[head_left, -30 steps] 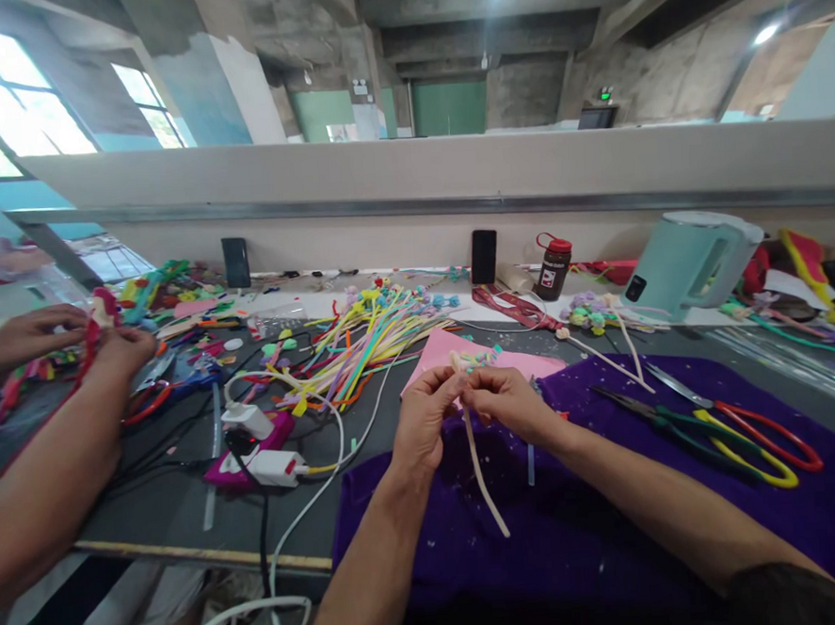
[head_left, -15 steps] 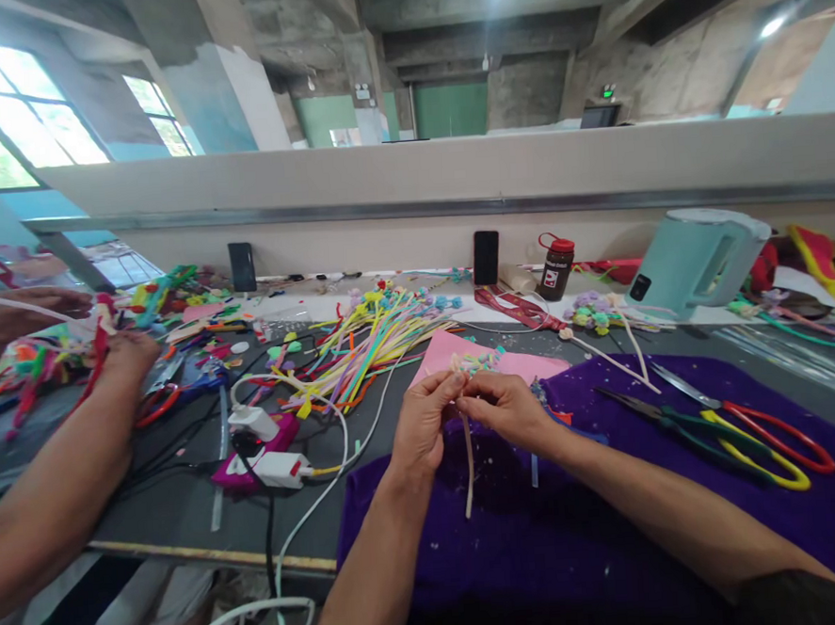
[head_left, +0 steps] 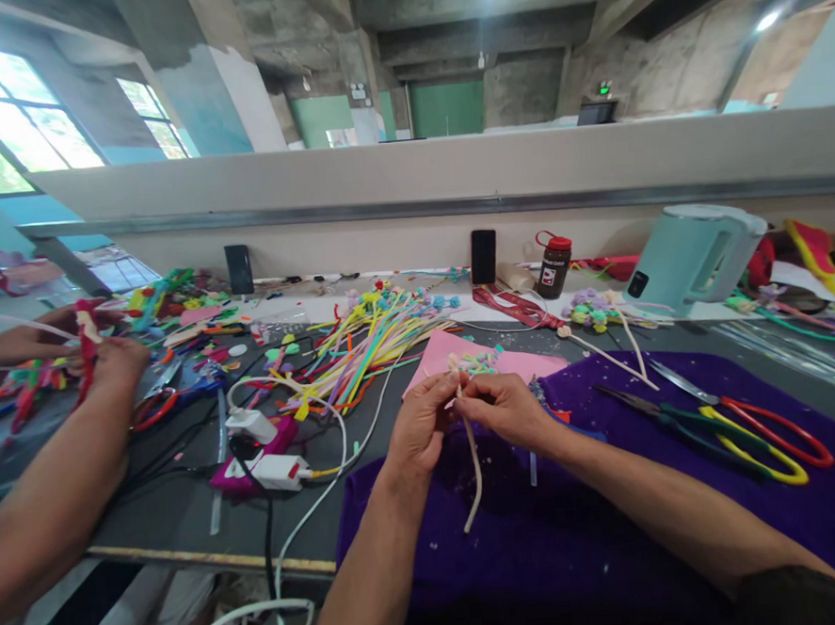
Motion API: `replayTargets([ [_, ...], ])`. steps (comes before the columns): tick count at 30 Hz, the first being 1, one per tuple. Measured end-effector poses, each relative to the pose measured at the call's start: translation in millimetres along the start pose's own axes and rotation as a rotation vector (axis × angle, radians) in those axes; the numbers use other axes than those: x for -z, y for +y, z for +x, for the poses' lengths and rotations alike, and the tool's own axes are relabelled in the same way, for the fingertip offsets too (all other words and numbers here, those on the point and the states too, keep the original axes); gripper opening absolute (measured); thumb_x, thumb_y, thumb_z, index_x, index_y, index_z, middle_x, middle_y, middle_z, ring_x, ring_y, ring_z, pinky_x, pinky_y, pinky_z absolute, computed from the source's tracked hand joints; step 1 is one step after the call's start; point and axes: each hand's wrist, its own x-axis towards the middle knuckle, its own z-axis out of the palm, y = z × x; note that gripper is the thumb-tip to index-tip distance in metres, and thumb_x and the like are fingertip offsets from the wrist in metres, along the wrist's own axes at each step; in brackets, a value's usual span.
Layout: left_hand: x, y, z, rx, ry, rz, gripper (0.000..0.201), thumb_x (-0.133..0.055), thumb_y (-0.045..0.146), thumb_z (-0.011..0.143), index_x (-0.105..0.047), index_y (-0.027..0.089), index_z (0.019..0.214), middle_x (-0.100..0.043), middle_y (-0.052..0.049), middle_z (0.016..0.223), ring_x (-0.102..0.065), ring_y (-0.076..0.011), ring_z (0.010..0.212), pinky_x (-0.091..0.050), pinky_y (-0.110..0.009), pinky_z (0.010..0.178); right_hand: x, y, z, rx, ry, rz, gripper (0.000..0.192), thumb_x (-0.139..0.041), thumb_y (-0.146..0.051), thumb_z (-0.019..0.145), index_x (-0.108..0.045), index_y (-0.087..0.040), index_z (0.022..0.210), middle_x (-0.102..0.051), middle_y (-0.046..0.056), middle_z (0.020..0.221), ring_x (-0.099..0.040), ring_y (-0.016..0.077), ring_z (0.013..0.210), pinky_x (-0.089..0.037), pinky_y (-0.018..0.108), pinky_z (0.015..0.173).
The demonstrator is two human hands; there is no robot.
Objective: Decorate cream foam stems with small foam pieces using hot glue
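A long grey table (head_left: 189,515) carries a purple cloth (head_left: 615,536) at its near edge, with a pale blue kettle (head_left: 693,256) standing far right and a heap of coloured strips (head_left: 363,339) spread near the middle. On the cloth lie scissors (head_left: 742,425) with red and yellow handles, well to the right of the hands. Above the cloth, the left hand (head_left: 419,424) and right hand (head_left: 502,406) meet, each grip pinching the top of a cream strip (head_left: 473,469) that dangles between them. A co-worker's hands (head_left: 101,355) work far left
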Motion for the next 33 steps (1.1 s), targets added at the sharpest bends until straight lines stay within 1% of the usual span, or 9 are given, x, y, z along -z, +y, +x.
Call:
replayTargets([
  [8,0.9,-0.6,1.2,-0.010,-0.043,-0.005,0.015,-0.066,0.025,0.066,-0.067,0.012,0.072,-0.060,0.000,0.062,-0.051,-0.0066,0.052,-0.036,-0.018,0.047,-1.1,0.0,-0.9,-0.024,0.013,-0.021,0.020,-0.056,-0.023,0.072,-0.054,-0.014,0.054,-0.047,-0.004,0.051,-0.039,0.0064,0.048,-0.029,0.018,0.047],
  [11,-0.2,0.8,0.7,-0.024,-0.049,-0.003,0.014,-0.066,0.024,0.066,-0.066,0.011,0.071,-0.060,0.000,0.063,-0.052,-0.0069,0.054,-0.037,-0.018,0.048,2.6,-2.8,-0.6,-0.025,-0.022,-0.007,0.021,-0.056,-0.026,0.074,-0.058,-0.013,0.057,-0.048,-0.003,0.052,-0.041,0.0066,0.049,-0.031,0.018,0.048],
  [14,-1.0,5.4,-1.1,-0.033,-0.016,0.004,0.014,-0.064,0.025,0.066,-0.064,0.012,0.069,-0.060,0.001,0.061,-0.052,-0.0071,0.052,-0.037,-0.019,0.047,11.4,-6.5,0.8,-0.044,-0.036,-0.002,0.027,-0.053,-0.033,0.078,-0.058,-0.013,0.059,-0.047,-0.004,0.051,-0.042,0.0066,0.048,-0.031,0.019,0.047],
  [17,1.2,12.5,-2.7,-0.090,0.050,-0.002,0.013,-0.063,0.026,0.066,-0.062,0.013,0.068,-0.061,0.001,0.064,-0.056,-0.0086,0.057,-0.040,-0.018,0.048,22.4,-7.9,3.9,-0.071,0.015,0.015,0.028,-0.052,-0.037,0.078,-0.057,-0.014,0.063,-0.046,-0.004,0.050,-0.042,0.0064,0.045,-0.031,0.019,0.045],
  [22,10.2,23.5,-2.8,-0.169,0.079,0.096,0.017,-0.062,0.029,0.067,-0.057,0.014,0.073,-0.056,0.002,0.059,-0.055,-0.0092,0.052,-0.040,-0.018,0.043,34.6,-2.4,13.0,-0.101,0.044,-0.017,0.022,-0.053,-0.032,0.078,-0.058,-0.015,0.064,-0.048,-0.004,0.047,-0.043,0.0062,0.043,-0.033,0.019,0.046],
  [25,13.0,27.1,-2.8,-0.203,0.078,0.111,0.017,-0.063,0.028,0.067,-0.054,0.014,0.072,-0.048,0.005,0.054,-0.041,-0.0027,0.038,-0.026,-0.012,0.033,35.5,6.5,16.6,-0.123,-0.011,-0.064,0.023,-0.053,-0.031,0.077,-0.058,-0.015,0.062,-0.049,-0.003,0.047,-0.043,0.0060,0.042,-0.032,0.019,0.044],
  [28,13.8,27.9,-3.0,-0.242,0.091,0.115,0.017,-0.064,0.027,0.067,-0.053,0.014,0.072,-0.045,0.006,0.054,-0.029,0.0007,0.033,-0.013,-0.011,0.029,32.2,18.2,16.7,-0.130,-0.126,-0.132,0.020,-0.053,-0.029,0.076,-0.060,-0.015,0.063,-0.053,-0.002,0.052,-0.045,0.0061,0.043,-0.031,0.019,0.044],
  [31,14.5,27.6,-2.9,-0.261,0.093,0.119,0.015,-0.062,0.026,0.069,-0.053,0.014,0.071,-0.045,0.006,0.054,-0.027,0.0011,0.032,-0.013,-0.012,0.029,26.9,28.5,15.4,-0.062,-0.222,-0.267,0.014,-0.052,-0.021,0.076,-0.064,-0.015,0.072,-0.061,-0.001,0.063,-0.052,0.0083,0.053,-0.035,0.020,0.052],
  [33,16.1,28.2,-2.8,-0.276,0.089,0.110,0.014,-0.060,0.026,0.071,-0.053,0.013,0.072,-0.044,0.005,0.054,-0.027,0.0009,0.033,-0.013,-0.012,0.029,23.3,32.9,16.3,-0.002,-0.265,-0.393,0.016,-0.051,-0.016,0.076,-0.066,-0.016,0.081,-0.065,0.002,0.074,-0.057,0.0110,0.064,-0.038,0.021,0.059],
])
